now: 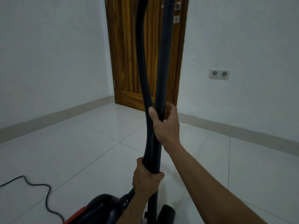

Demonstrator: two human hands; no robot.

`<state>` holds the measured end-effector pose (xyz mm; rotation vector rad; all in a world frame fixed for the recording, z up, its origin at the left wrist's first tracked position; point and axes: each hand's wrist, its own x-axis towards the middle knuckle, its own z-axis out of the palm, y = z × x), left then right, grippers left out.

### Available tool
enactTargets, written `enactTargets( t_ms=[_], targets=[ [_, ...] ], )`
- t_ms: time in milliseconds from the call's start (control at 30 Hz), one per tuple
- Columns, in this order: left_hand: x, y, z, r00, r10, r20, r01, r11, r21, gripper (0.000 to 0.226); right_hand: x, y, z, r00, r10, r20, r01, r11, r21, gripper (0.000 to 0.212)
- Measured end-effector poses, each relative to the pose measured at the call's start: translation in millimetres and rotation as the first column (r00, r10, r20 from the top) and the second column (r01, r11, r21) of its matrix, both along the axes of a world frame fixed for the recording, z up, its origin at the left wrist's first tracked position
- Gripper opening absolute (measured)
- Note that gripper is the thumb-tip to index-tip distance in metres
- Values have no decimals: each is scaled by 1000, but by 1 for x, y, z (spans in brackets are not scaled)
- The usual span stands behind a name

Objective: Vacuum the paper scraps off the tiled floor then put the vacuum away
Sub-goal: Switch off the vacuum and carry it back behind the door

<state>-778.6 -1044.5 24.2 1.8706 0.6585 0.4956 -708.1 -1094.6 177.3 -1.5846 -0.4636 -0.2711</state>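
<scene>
The vacuum's dark wand [162,70] stands nearly upright in front of me, and its ribbed black hose [142,75] runs alongside it on the left. My right hand [166,125] grips the wand at mid height. Lower down, my left hand [146,178] is closed around both the wand and the hose. The red and black vacuum body [100,209] sits on the white tiled floor [72,151] at the bottom of the view, with the black floor head [167,212] just to its right. No paper scraps are visible on the tiles.
A black power cord [40,189] snakes over the floor at the lower left. A closed wooden door [129,54] stands straight ahead between white walls. A double wall socket [219,74] is on the right wall. Beige skirting runs along both walls.
</scene>
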Motion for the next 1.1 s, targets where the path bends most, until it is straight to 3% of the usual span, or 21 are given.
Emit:
enactTargets(
  t_ms=[67, 133, 267, 400, 567, 733, 967, 1100],
  targets=[
    [0, 1, -1, 1000, -2, 12, 2, 1000, -2, 73, -4, -5, -32, 987, 68, -147, -78, 995, -66, 90],
    [1, 3, -4, 999, -13, 29, 13, 1000, -10, 71, -7, -4, -60, 954, 166, -248, -190, 979, -78, 103],
    [3, 8, -12, 995, -42, 87, 46, 998, -37, 70, -12, -1, -79, 881, 304, -363, -324, 946, 7, 78],
    [2, 12, -15, 982, -68, 174, 83, 993, -78, 72, -14, 6, -81, 890, 320, -325, -320, 946, 54, 69],
    [1, 13, -15, 958, -133, 255, 174, 974, -147, 65, -14, 15, -97, 939, 276, -204, -282, 960, 0, 89],
    [6, 14, -21, 946, -163, 280, 214, 963, -164, 66, -9, 17, -103, 934, 309, -180, -313, 950, 6, 73],
    [11, 17, -28, 960, -181, 211, 205, 974, -94, 72, 1, 20, -108, 906, 387, -173, -375, 922, 98, 68],
    [4, 13, -30, 994, -102, 39, 100, 994, 46, 67, 5, 25, -110, 908, 383, -168, -362, 921, 142, 68]
  ],
)
